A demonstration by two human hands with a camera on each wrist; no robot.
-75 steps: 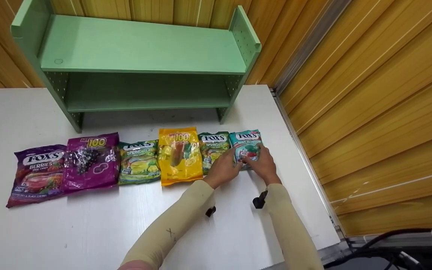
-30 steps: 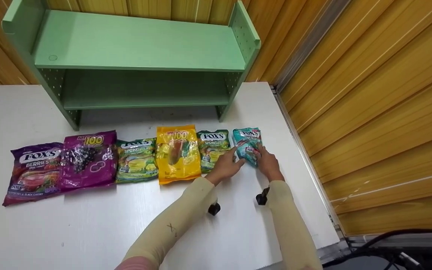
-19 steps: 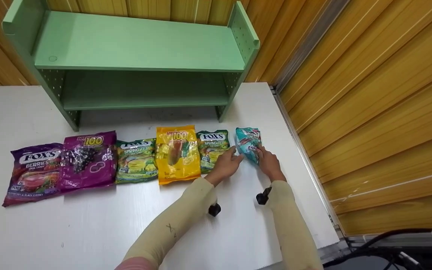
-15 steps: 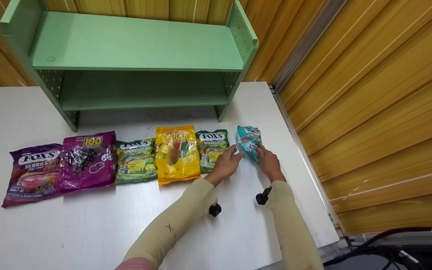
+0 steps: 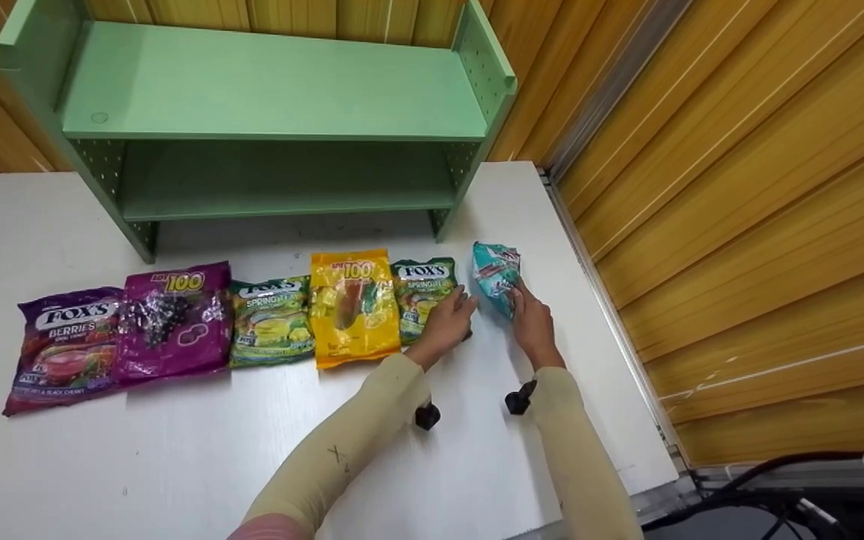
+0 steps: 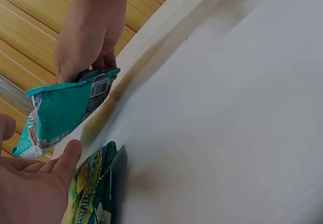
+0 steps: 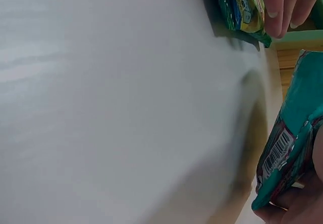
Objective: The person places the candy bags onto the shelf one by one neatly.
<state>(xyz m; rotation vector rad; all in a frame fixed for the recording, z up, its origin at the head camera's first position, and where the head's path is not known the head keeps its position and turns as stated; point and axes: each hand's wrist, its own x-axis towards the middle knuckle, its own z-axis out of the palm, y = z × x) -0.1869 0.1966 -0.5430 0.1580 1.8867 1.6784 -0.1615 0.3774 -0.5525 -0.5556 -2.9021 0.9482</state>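
My right hand (image 5: 535, 328) pinches the lower right edge of a teal Fox's candy bag (image 5: 493, 270). In both wrist views this bag (image 6: 63, 110) is tilted and held off the table, its barcode side showing. My left hand (image 5: 443, 327) has loosely straight fingers and grips nothing. It lies over the lower right corner of a green Fox's Spring Tea candy bag (image 5: 423, 281), apart from the teal one; whether it touches the green bag cannot be told. To the left lies a yellow Lot 100 candy bag (image 5: 355, 330).
Further left in the row are another green Spring Tea bag (image 5: 273, 330), a purple Lot 100 bag (image 5: 177, 337) and a purple Fox's Berries bag (image 5: 68, 349). A green two-tier shelf (image 5: 274, 90) stands behind on the white table (image 5: 199, 465). A wood-patterned wall (image 5: 762, 225) bounds the right.
My right hand has taken the teal bag from flat beside the green one, turned it and lifted it slightly away. My left hand has let go of it and moved a little left.
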